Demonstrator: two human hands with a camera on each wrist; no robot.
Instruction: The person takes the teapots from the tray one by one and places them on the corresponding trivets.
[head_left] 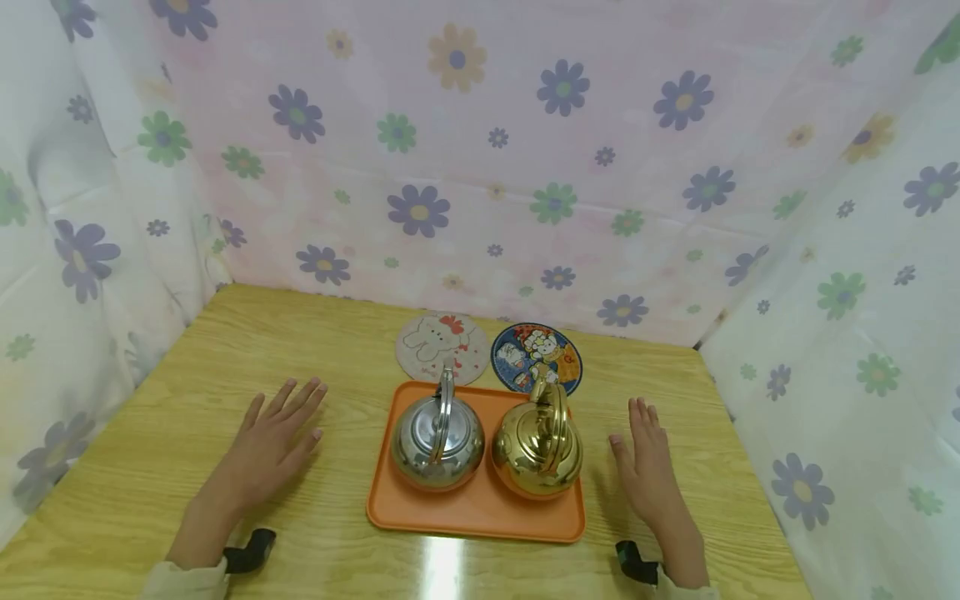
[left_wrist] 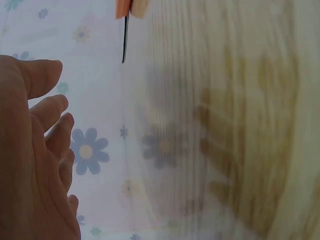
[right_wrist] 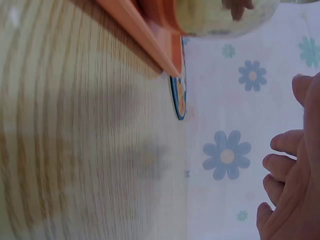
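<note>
Two round kettles stand side by side on an orange tray (head_left: 480, 518) in the head view: a silver kettle (head_left: 420, 442) on the left and a gold kettle (head_left: 525, 454) on the right. Both have arched handles over their lids. My left hand (head_left: 262, 454) is left of the tray, fingers extended, holding nothing. On the other side, my right hand (head_left: 648, 467) is apart from the gold kettle, its fingers straight and holding nothing. The right wrist view shows the tray's corner (right_wrist: 145, 42) and the underside of the gold kettle (right_wrist: 210, 17) beyond the thumb.
Behind the tray lie two round mats, a pink one with a bunny (head_left: 427, 342) and a dark blue one with cartoon figures (head_left: 510, 354). Flowered curtains (head_left: 480, 167) enclose the wooden table (head_left: 330, 492) at the back and both sides.
</note>
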